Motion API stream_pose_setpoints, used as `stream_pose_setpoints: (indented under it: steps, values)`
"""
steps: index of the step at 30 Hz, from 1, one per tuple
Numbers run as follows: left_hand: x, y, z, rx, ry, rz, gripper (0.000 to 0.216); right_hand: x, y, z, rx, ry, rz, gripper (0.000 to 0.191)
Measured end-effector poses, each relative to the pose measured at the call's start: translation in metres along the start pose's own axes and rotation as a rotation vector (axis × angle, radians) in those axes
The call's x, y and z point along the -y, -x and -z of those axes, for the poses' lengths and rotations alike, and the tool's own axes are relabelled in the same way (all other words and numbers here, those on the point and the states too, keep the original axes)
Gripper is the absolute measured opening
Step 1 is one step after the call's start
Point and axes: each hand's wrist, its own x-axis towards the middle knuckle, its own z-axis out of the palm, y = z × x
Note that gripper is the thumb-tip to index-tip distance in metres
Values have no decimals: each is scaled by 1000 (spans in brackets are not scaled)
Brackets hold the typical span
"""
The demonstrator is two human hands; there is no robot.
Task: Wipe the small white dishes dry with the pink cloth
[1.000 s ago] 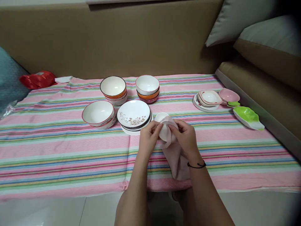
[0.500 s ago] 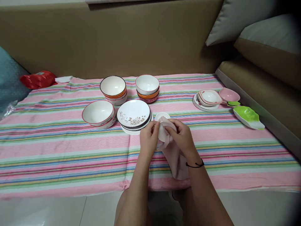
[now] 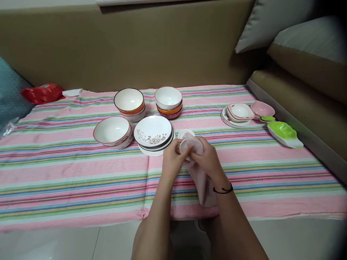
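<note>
**Setting.** A tan sofa back (image 3: 162,47) runs across the far side. In front of it a striped spread (image 3: 67,173) covers the flat work surface. Grey cushions (image 3: 273,21) lie at the far right, and a red bag (image 3: 42,92) sits at the far left edge of the spread.

**Crockery on the spread.**
- A red-rimmed bowl stack (image 3: 111,130) stands left of centre, just beside a stack of floral plates (image 3: 153,131).
- Behind these are a dark-rimmed bowl stack (image 3: 129,101) and a second bowl stack (image 3: 168,98).
- Well apart to the right are a plate pile topped by a square dish (image 3: 238,112), a pink dish (image 3: 262,109) and a green leaf dish (image 3: 284,131).

**Hands.** Both meet above the spread, just in front of the floral plates.
- The left hand (image 3: 172,160) has its fingers closed on the edge of a small white dish (image 3: 183,147) and holds it clear of the surface.
- The right hand (image 3: 207,160) is closed around a pink rag (image 3: 203,184) and presses it over that dish. The rag's loose end hangs towards the person.
- A second small dish (image 3: 185,132) rests on the spread directly behind the hands.
</note>
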Motion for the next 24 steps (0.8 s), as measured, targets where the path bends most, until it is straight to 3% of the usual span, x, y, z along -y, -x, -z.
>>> stream_pose_setpoints:
  steps: [6, 11, 15, 24]
  values:
    - [5, -4, 9, -90, -92, -19, 23, 0, 1, -2, 104, -105, 59, 53]
    - [5, -4, 9, -136, -111, -55, 22, -2, 1, 1, 55, -117, 29, 32]
    - [3, -3, 6, -92, -78, -81, 22, -3, 1, 1, 11, -103, -9, 20]
    - [-8, 1, 4, 108, -36, -97, 31, 1, 0, 1, -193, 26, -90, 30]
